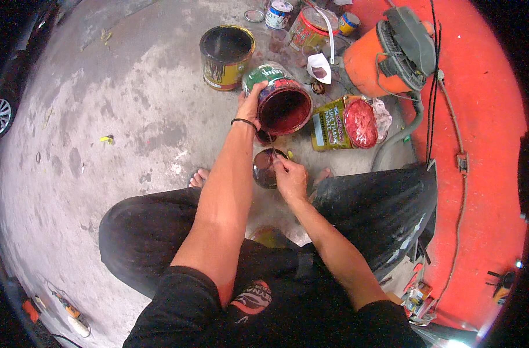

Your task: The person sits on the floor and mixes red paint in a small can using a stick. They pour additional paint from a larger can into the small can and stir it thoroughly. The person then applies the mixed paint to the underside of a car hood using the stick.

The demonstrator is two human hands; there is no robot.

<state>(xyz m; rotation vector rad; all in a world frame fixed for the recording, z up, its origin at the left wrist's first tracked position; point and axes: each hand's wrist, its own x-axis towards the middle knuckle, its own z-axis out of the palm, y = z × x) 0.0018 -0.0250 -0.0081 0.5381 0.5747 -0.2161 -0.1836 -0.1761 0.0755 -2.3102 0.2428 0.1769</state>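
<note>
My left hand [252, 105] grips the side of a paint can [270, 75] with a green, red and white label. The can is tilted toward me, and its open mouth shows a dark red, paint-coated inside. Just below its rim, my right hand [292, 178] is closed in a pinch on a thin stick [273, 148], whose upper end points at the can. Beneath those fingers is a dark round container or lid [264, 173] with brown-red on it; which of the two I cannot tell. A small dark red patch [265, 137] shows under the can's rim, partly hidden.
A yellow can [221, 72] with a black top stands ahead. On the right are a red-topped rectangular paint tin [331, 124], an orange vacuum [366, 66] and its grey hose [406, 130]. Several smaller cans and a white paper cup [319, 68] stand at the back. My bare feet flank the work.
</note>
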